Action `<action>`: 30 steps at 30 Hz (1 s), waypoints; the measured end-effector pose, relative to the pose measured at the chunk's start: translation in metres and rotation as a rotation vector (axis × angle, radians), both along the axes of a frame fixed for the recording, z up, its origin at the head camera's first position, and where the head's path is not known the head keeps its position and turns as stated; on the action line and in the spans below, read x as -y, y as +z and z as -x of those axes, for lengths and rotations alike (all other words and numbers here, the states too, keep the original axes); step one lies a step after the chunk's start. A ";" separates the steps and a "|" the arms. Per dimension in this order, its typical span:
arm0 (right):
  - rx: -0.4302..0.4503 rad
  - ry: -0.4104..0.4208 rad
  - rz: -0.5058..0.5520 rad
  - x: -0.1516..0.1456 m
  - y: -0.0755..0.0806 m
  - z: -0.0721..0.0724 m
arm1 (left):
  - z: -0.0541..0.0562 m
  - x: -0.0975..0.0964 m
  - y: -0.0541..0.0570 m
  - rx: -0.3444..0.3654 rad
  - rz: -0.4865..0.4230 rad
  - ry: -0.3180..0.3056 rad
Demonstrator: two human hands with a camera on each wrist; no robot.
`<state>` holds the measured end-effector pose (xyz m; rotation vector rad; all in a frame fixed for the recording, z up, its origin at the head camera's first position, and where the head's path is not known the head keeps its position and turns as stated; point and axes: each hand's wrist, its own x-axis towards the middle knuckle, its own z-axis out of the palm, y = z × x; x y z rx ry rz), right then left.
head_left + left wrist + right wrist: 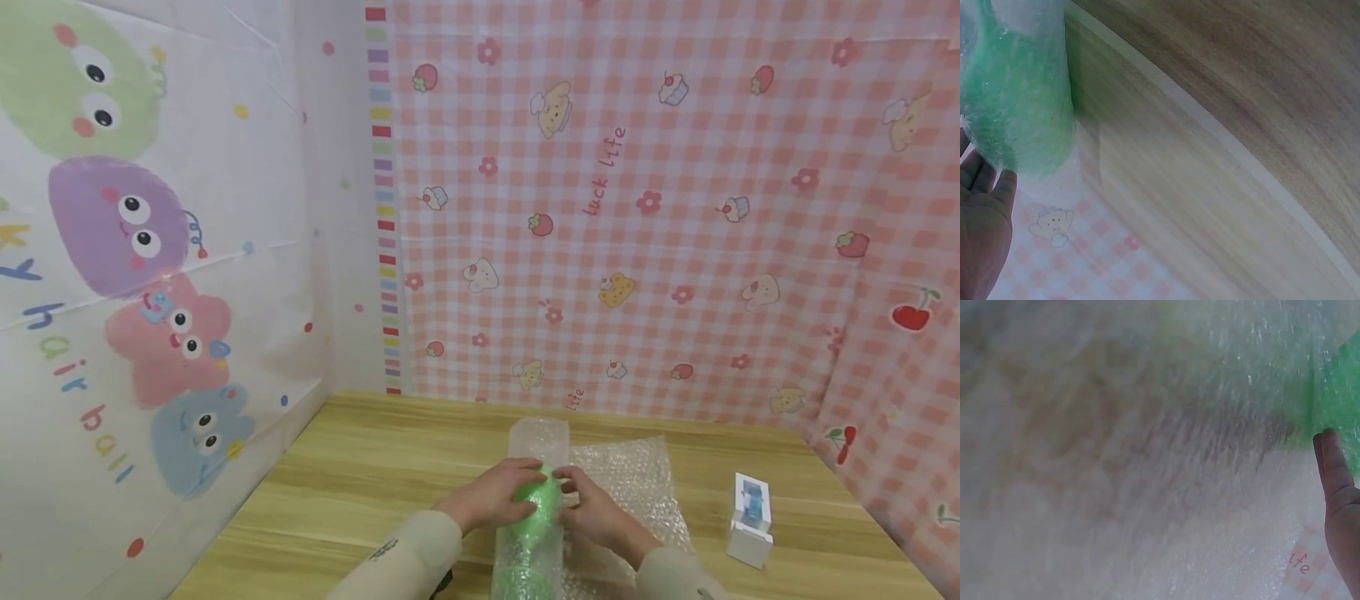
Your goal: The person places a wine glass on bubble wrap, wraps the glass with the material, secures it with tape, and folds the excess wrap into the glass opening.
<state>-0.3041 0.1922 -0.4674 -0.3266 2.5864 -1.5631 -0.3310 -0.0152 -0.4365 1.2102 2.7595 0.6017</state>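
A green item (534, 518) with a rounded end and a narrow neck lies wrapped in clear bubble wrap (540, 437) on the table; its kind is blurred by the wrap. My left hand (501, 493) rests on the left side of the bundle, fingers and thumb spread over the green part. On the opposite side my right hand (596, 510) touches the bundle's edge with its fingertips. The left wrist view shows the left fingers (1005, 187) against the wrapped rounded end. In the right wrist view, extended right fingers (1335, 459) meet the wrap.
A loose stretch of bubble wrap (633, 471) spreads right of the bundle, partly under the right forearm. Farther right stands a small white box (750, 542) with a blue label. The wooden table (360, 467) meets patterned curtains (675, 250) at its back.
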 end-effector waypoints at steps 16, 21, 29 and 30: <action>-0.083 -0.011 -0.004 -0.008 -0.008 -0.004 | 0.001 -0.005 -0.001 -0.014 -0.034 -0.017; -0.037 -0.002 0.082 -0.008 -0.011 -0.005 | 0.001 -0.007 -0.002 0.006 -0.027 -0.009; -0.015 -0.007 0.179 -0.002 -0.017 -0.008 | 0.002 -0.004 0.001 0.022 -0.013 0.001; -0.004 -0.010 0.184 -0.001 -0.017 -0.008 | 0.002 -0.004 0.002 0.027 -0.010 0.000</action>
